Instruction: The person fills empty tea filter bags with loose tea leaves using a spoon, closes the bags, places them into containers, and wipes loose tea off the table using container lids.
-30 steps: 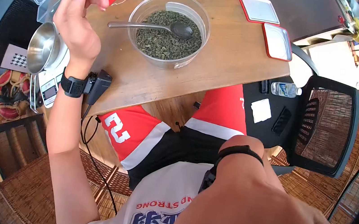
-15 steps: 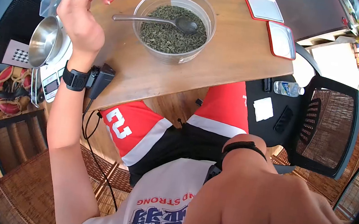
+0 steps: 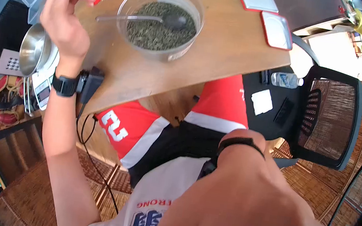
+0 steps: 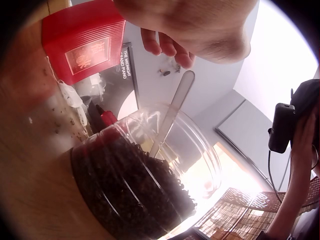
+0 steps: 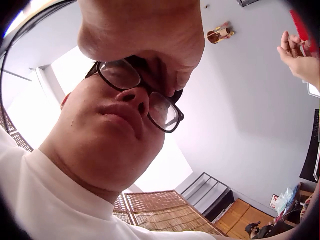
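Observation:
My left hand [image 3: 67, 15] is raised above the table's left side, its fingers loosely bent with nothing between them. Beside it stands a clear round tub [image 3: 170, 57] of dark dried leaves [image 3: 150, 33], which look like loose tea. A metal spoon [image 3: 129, 17] lies across the tub, its bowl on the leaves and its handle over the rim toward that hand. My right hand [image 3: 259, 214] is large and close in the head view. In the right wrist view it is up at the person's face, in front of the glasses [image 5: 120, 75]; its fingertips are mostly hidden.
A red box [image 4: 85, 42] and white pouches stand behind the tub. Two shallow red-edged tins [image 3: 277, 30] lie at the table's right. On the left are a steel bowl [image 3: 33, 50] and a scale [image 3: 42, 90]. A chair [image 3: 328, 123] at the right holds a water bottle [image 3: 286, 80].
The head view shifts slightly, first one way and then back, so everything slides a little in the picture. Both hands keep nearly the same pose; tub and spoon stay put on the table.

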Demonstrator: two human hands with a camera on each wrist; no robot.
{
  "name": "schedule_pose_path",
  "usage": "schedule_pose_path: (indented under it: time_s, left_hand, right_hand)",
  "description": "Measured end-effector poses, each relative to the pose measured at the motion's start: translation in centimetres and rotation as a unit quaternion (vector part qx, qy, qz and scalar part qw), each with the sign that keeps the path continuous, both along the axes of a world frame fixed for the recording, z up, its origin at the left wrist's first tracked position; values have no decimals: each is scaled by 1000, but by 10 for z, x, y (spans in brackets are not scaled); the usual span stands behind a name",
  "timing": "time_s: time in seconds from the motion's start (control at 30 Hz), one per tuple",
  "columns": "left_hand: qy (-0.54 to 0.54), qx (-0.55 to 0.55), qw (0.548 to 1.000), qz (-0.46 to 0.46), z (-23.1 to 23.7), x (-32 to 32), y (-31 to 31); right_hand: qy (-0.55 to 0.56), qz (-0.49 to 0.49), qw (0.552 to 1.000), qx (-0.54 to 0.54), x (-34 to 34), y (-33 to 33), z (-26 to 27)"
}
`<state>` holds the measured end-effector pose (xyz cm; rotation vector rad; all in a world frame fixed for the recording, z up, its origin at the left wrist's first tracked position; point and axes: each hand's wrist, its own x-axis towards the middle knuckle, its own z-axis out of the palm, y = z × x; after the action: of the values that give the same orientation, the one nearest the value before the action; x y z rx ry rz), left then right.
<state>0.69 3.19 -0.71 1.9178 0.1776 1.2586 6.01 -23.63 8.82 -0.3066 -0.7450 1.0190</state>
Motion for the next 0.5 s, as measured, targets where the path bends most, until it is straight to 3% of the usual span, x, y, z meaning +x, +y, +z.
schedule_pose_path:
  time_s: [0.5]
  left_hand:
    - [3, -5, 1000, -13, 1, -2, -2]
  right_hand:
    - [-49, 28, 998, -6, 5, 2, 0]
